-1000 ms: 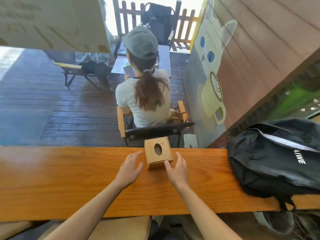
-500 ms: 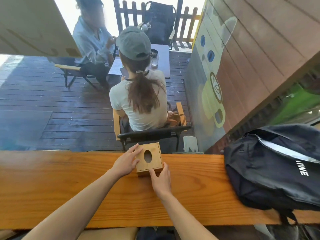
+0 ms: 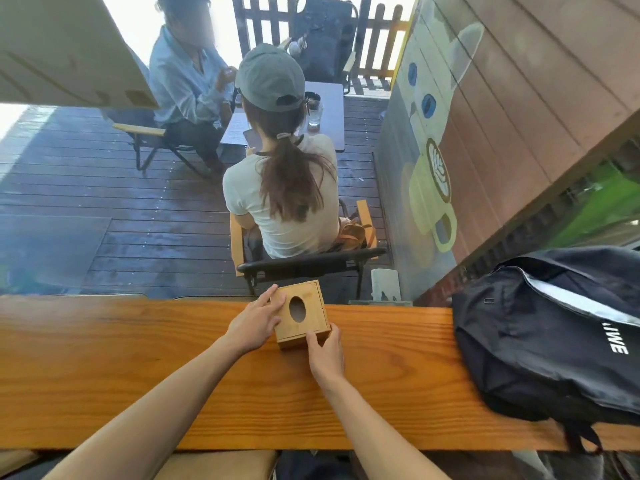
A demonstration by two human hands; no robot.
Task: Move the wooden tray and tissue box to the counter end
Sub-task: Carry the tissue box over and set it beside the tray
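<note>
A small square wooden tissue box (image 3: 300, 315) with an oval hole in its top stands near the far edge of the long wooden counter (image 3: 138, 368). My left hand (image 3: 255, 322) lies against the box's left side, fingers reaching onto its top. My right hand (image 3: 326, 351) grips the near right corner of the box. No wooden tray is in view.
A black backpack (image 3: 550, 334) lies on the right part of the counter. Beyond the glass, a person in a cap (image 3: 280, 188) sits in a chair on a dark deck, with another person (image 3: 187, 84) at a small table (image 3: 329, 112).
Both hands have closed in on the tissue box, from beside it to holding its sides. The view has shifted, so the box sits further left of the backpack.
</note>
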